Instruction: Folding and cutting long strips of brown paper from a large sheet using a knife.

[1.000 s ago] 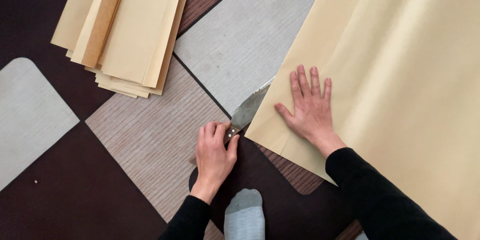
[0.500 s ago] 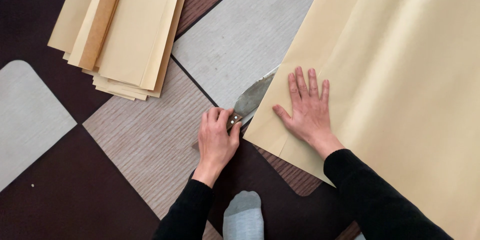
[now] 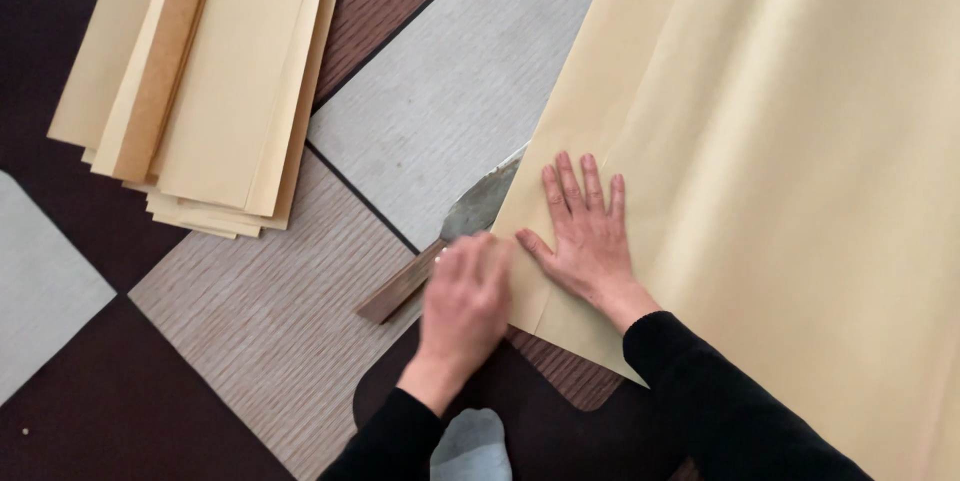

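The floor [image 3: 250, 341] is a patchwork of angled panels: pale wood grain, grey stone, reddish-brown wood and dark brown, evenly lit.

A knife [image 3: 455, 241] with a worn grey blade and brown wooden handle lies slanted on the floor, blade tip tucked under the edge of a large pale-yellow paper sheet [image 3: 790, 171]; the sheet lies flat, folded over.

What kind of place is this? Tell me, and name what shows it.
Probably a room at home, with the work done on the floor: patchwork floor covering in grey, brown and wood-grain panels, a socked foot beside the hands, and cut tan paper strips stacked straight on the floor.
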